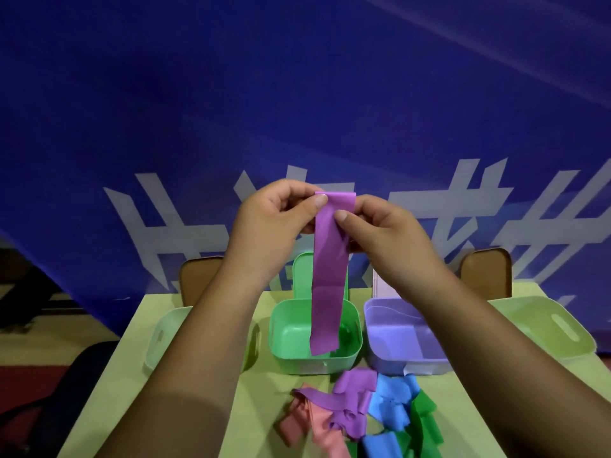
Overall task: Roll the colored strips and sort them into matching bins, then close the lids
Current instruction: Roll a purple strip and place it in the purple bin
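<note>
A purple strip [327,285] hangs straight down in the air above the table. My left hand [274,216] pinches its top left corner between thumb and fingers. My right hand [380,226] pinches the top right edge with the thumb on the front. The strip's lower end dangles in front of the open green bin [281,342]. To its right stands the open purple bin [390,328]. A loose pile of strips [360,414] in pink, purple, blue and green lies at the table's near edge.
A pale bin [162,335] sits at the left, partly behind my left forearm. A light green bin [555,328] is at the right. The green lid [302,276] stands upright behind its bin. Two brown chair backs [486,272] rise behind the yellow-green table [139,375]. A blue banner fills the background.
</note>
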Demonstrator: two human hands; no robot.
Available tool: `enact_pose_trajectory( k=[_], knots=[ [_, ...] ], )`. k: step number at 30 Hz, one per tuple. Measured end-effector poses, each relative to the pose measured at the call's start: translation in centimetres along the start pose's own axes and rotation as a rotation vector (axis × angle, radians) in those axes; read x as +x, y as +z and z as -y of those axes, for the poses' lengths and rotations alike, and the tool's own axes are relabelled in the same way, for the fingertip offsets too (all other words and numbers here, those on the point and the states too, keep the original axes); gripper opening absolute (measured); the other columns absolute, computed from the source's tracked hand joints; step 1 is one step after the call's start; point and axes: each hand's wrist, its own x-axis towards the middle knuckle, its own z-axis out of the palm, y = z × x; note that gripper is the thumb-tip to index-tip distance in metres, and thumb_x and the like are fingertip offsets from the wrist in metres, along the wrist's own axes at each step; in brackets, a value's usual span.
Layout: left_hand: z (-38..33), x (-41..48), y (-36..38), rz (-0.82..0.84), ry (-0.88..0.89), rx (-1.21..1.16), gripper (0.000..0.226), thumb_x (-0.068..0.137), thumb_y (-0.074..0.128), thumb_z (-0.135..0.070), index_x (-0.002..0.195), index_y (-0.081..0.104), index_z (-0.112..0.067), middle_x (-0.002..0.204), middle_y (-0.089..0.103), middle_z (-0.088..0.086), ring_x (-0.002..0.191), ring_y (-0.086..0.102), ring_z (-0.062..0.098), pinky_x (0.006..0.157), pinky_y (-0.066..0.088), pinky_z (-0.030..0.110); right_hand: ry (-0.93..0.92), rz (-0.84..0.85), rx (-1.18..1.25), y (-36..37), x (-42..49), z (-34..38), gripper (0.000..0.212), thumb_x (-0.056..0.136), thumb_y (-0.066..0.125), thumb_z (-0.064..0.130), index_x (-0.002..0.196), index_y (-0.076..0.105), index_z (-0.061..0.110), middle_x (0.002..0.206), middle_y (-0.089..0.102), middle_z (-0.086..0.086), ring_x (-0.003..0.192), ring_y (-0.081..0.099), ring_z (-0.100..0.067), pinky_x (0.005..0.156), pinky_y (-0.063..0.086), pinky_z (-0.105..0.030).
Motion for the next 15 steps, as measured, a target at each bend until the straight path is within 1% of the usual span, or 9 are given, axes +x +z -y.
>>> enact_pose_trajectory(
  k=[5, 9, 12, 15],
  knots=[
    [-0.4, 0.2, 2.4, -0.042, -0.017, -0.031, 0.008, 0.101, 0.075, -0.019, 0.108, 0.079, -0.015, 0.092, 0.081, 0.002, 0.085, 0.08, 0.016, 0.076, 0.065, 0.028, -0.038, -0.013, 0.083, -2.0, 0.7, -0.9, 0.015, 0.106, 0.065, 0.037, 0.113, 0.076, 0.03, 0.094, 0.079, -0.004, 0.092, 0.076, -0.032, 0.086, 0.062, -0.062],
    [-1.1, 0.5, 4.2, -0.037, -0.022, -0.072, 0.009, 0.103, 0.073, -0.013, 0.109, 0.078, -0.01, 0.092, 0.082, 0.005, 0.084, 0.08, 0.018, 0.074, 0.063, 0.025, -0.075, -0.055, 0.103, -3.5, 1.4, -1.5, 0.011, 0.106, 0.065, 0.035, 0.108, 0.076, 0.031, 0.09, 0.078, -0.001, 0.091, 0.074, -0.032, 0.084, 0.061, -0.063],
    [-1.5, 0.8, 5.2, -0.043, -0.014, -0.061, 0.01, 0.103, 0.072, -0.013, 0.11, 0.079, -0.01, 0.092, 0.081, 0.005, 0.082, 0.078, 0.015, 0.073, 0.062, 0.024, -0.089, -0.073, 0.099, -4.5, 1.9, -1.8, 0.01, 0.106, 0.066, 0.033, 0.105, 0.075, 0.031, 0.086, 0.077, 0.0, 0.088, 0.073, -0.033, 0.082, 0.06, -0.063],
    [-1.6, 1.0, 5.9, -0.055, -0.008, -0.072, 0.01, 0.103, 0.072, -0.012, 0.11, 0.079, -0.01, 0.093, 0.081, 0.006, 0.084, 0.079, 0.019, 0.074, 0.064, 0.028, -0.102, -0.08, 0.063, -5.3, 2.2, -1.9, 0.011, 0.106, 0.066, 0.033, 0.104, 0.076, 0.03, 0.087, 0.077, -0.001, 0.087, 0.073, -0.031, 0.081, 0.06, -0.062]
  ],
)
